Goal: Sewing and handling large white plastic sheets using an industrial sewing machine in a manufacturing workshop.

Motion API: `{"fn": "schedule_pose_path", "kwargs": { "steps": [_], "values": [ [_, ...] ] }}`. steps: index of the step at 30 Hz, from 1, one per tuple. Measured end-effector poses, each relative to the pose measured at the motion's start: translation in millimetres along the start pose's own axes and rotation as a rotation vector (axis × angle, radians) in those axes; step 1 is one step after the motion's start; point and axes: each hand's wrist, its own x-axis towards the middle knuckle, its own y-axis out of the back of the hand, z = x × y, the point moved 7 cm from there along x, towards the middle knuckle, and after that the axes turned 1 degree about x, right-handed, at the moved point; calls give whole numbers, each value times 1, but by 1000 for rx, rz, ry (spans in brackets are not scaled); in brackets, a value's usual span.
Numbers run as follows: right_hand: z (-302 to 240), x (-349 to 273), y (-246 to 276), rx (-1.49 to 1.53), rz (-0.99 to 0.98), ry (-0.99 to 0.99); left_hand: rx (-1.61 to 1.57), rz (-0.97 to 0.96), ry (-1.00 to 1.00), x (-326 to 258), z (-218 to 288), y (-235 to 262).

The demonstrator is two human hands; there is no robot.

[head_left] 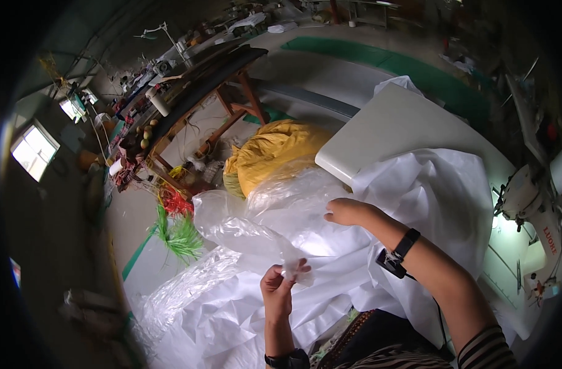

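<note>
Dim workshop: bright window (35, 151) in the left wall, green strips (385, 58) along the pale floor (124, 218). White desk (404, 126) at right, with a rounded corner at its left end; sewing machine (519, 194) at the desk's right end, work light on.

White sheeting (437, 197) lies over the near edge of the desk and falls in folds toward the person's lap. Clear plastic film (244, 232) is off the desk, below and to the left of its rounded corner, lying loosely over other pale material; 1 gathered end rises into the left hand (284, 283).

Left grip: closed, thumb against fingers, pinching the gathered film end. Right hand (347, 212): over the pale folds, just below the desk's rounded corner; fingers curled inward. Whether the right grip has hold of any material cannot be told. Dark bands on both wrists, 1 per wrist; striped sleeve (487, 347) on the right arm.

Surroundings: yellow cloth bundle (275, 150) beside the desk's rounded corner; green strands (181, 237) and red strands (175, 202) farther left, near a long dark-topped table (195, 77) with wooden legs.
</note>
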Motion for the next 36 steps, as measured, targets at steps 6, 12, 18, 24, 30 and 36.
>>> {"fn": "schedule_pose_path", "kwargs": {
  "steps": [6, 12, 18, 24, 30, 36],
  "values": [
    [-43, -78, 43, 843, 114, 270, 52, 64, -18, 24, -13, -33],
    [-82, -136, 48, 516, 335, 342, 3, 149, -50, 32, -19, -34],
    [-27, -143, 62, 967, 597, 247, -19, 272, -188, 17, 16, 23],
    [36, -155, 73, 1564, 617, 51, -92, 337, -188, 39, 102, 180],
    [56, -167, 123, 1713, 808, 156, 205, 188, -653, 124, 390, 197],
    [25, -176, 140, 1562, 767, 186, 350, -73, -655, 157, 465, 26]
  ]
}}
